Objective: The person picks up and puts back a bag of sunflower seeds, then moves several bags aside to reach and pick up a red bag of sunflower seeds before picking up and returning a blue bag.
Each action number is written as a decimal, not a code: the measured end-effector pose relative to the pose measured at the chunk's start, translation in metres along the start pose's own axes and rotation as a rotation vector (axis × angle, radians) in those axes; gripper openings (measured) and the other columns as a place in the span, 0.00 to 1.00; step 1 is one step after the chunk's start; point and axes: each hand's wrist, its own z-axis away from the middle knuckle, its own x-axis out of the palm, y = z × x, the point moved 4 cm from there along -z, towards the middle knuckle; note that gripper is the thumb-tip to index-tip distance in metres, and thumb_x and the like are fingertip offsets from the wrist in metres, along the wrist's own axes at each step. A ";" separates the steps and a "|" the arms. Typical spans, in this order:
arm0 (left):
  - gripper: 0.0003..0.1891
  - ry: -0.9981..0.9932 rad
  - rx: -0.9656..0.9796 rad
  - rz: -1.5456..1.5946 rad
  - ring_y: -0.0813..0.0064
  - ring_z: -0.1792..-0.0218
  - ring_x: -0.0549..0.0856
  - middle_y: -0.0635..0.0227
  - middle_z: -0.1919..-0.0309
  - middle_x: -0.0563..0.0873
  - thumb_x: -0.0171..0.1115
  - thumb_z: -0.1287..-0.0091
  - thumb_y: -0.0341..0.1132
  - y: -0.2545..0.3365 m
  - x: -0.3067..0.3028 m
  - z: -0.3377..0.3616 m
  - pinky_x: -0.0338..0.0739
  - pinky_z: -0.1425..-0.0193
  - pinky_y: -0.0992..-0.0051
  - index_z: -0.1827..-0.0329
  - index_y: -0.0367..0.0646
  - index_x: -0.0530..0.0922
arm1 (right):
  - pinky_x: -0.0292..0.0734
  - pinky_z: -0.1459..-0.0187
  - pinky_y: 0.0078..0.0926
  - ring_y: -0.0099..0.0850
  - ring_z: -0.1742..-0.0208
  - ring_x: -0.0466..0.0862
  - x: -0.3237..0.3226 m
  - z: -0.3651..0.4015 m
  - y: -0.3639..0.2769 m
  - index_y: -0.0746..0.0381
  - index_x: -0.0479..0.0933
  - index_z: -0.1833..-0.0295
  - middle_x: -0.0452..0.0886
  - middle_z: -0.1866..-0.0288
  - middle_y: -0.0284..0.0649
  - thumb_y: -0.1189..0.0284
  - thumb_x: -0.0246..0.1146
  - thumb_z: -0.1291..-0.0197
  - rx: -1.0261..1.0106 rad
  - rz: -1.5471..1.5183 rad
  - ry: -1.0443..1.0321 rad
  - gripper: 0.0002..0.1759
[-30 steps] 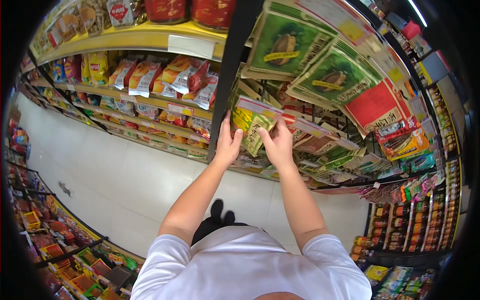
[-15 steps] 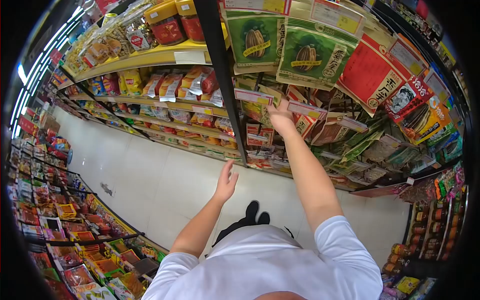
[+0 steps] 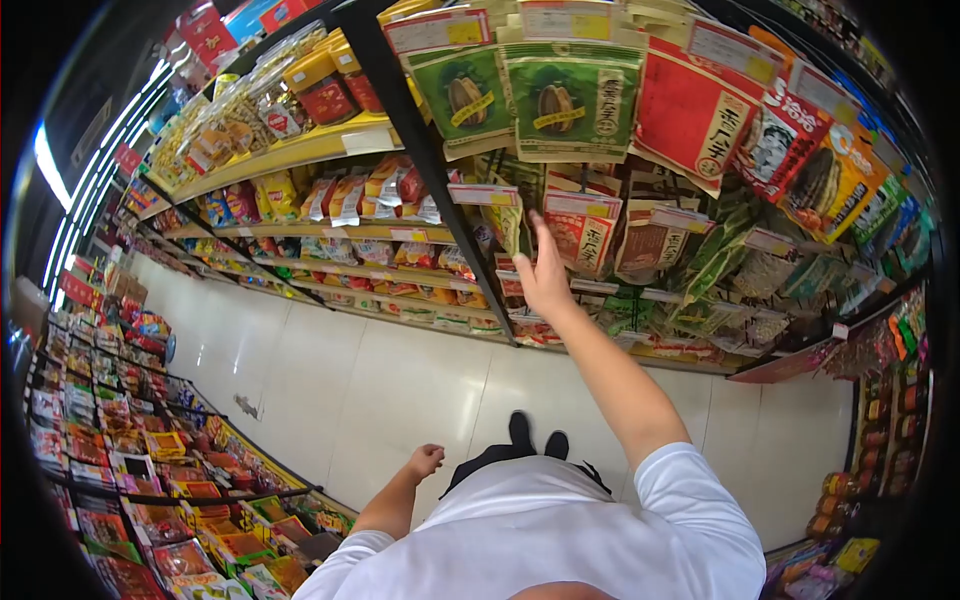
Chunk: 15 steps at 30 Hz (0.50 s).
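My right hand (image 3: 545, 278) reaches up to the hanging packets, fingers stretched and thumb apart. Its fingertips are right beside a narrow green and yellow packet (image 3: 508, 228), which hangs edge-on behind a price tag (image 3: 484, 194). Just right of the fingers hangs a red and white packet (image 3: 580, 243), with a brown packet (image 3: 648, 245) further along. Above them, green sunflower seed bags (image 3: 572, 95) hang in the top row. Low by my waist, my left hand (image 3: 427, 459) is curled closed over the floor, with nothing showing in it.
Shelves of bagged snacks (image 3: 385, 190) adjoin the hanging rack, split off by a black post (image 3: 440, 180). Behind my left side runs a sloped display of packets (image 3: 190, 490). Jars (image 3: 835, 500) stand at the right. Pale tiles (image 3: 330, 375) form the aisle floor.
My right hand has drawn back from among the packets and opened. My left hand has dropped toward my waist and curled. The view has shifted, bringing the red and white packet into plain sight.
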 end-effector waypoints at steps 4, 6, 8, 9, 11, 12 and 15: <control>0.22 -0.014 -0.033 -0.128 0.69 0.63 0.89 0.62 0.60 0.90 0.64 0.28 0.47 -0.028 -0.032 -0.022 0.83 0.64 0.66 0.41 0.39 0.85 | 0.72 0.27 0.38 0.42 0.27 0.77 -0.015 0.070 -0.012 0.64 0.71 0.26 0.73 0.26 0.50 0.76 0.61 0.28 0.017 -0.207 -0.214 0.26; 0.22 -0.014 -0.056 -0.173 0.68 0.66 0.89 0.62 0.61 0.90 0.64 0.29 0.47 -0.021 -0.040 -0.040 0.83 0.66 0.66 0.43 0.38 0.86 | 0.76 0.32 0.34 0.36 0.35 0.82 -0.015 0.118 0.017 0.65 0.76 0.33 0.80 0.35 0.44 0.76 0.62 0.27 0.225 -0.183 -0.483 0.19; 0.20 -0.101 -0.061 -0.278 0.67 0.57 0.90 0.62 0.52 0.90 0.61 0.25 0.46 -0.004 -0.039 -0.065 0.85 0.57 0.64 0.38 0.44 0.83 | 0.78 0.33 0.33 0.34 0.38 0.84 -0.010 0.201 0.091 0.65 0.77 0.34 0.84 0.39 0.41 0.75 0.63 0.26 0.428 -0.268 -0.509 0.18; 0.20 -0.129 0.014 -0.285 0.68 0.58 0.89 0.64 0.53 0.89 0.61 0.25 0.46 0.010 -0.036 -0.073 0.85 0.58 0.65 0.38 0.43 0.84 | 0.79 0.34 0.32 0.32 0.38 0.84 -0.017 0.248 0.118 0.64 0.78 0.34 0.86 0.39 0.41 0.73 0.65 0.26 0.642 -0.264 -0.483 0.18; 0.20 -0.166 0.111 -0.299 0.70 0.58 0.89 0.65 0.54 0.89 0.62 0.26 0.46 0.043 -0.038 -0.090 0.84 0.58 0.66 0.39 0.42 0.84 | 0.80 0.35 0.38 0.39 0.39 0.86 -0.035 0.372 0.214 0.64 0.80 0.36 0.87 0.39 0.48 0.64 0.63 0.25 0.784 0.160 -0.556 0.20; 0.21 -0.184 0.214 -0.288 0.70 0.59 0.89 0.63 0.56 0.90 0.62 0.26 0.46 0.062 -0.039 -0.099 0.84 0.57 0.67 0.39 0.41 0.84 | 0.79 0.35 0.47 0.50 0.40 0.85 -0.055 0.415 0.213 0.65 0.82 0.41 0.86 0.41 0.55 0.59 0.56 0.24 0.665 0.641 -0.772 0.22; 0.23 -0.253 0.381 -0.231 0.70 0.56 0.89 0.62 0.57 0.91 0.62 0.24 0.46 0.116 -0.038 -0.101 0.84 0.50 0.68 0.35 0.39 0.82 | 0.77 0.33 0.47 0.52 0.37 0.83 -0.117 0.609 0.228 0.62 0.85 0.42 0.86 0.39 0.53 0.57 0.50 0.25 0.826 0.898 -1.097 0.25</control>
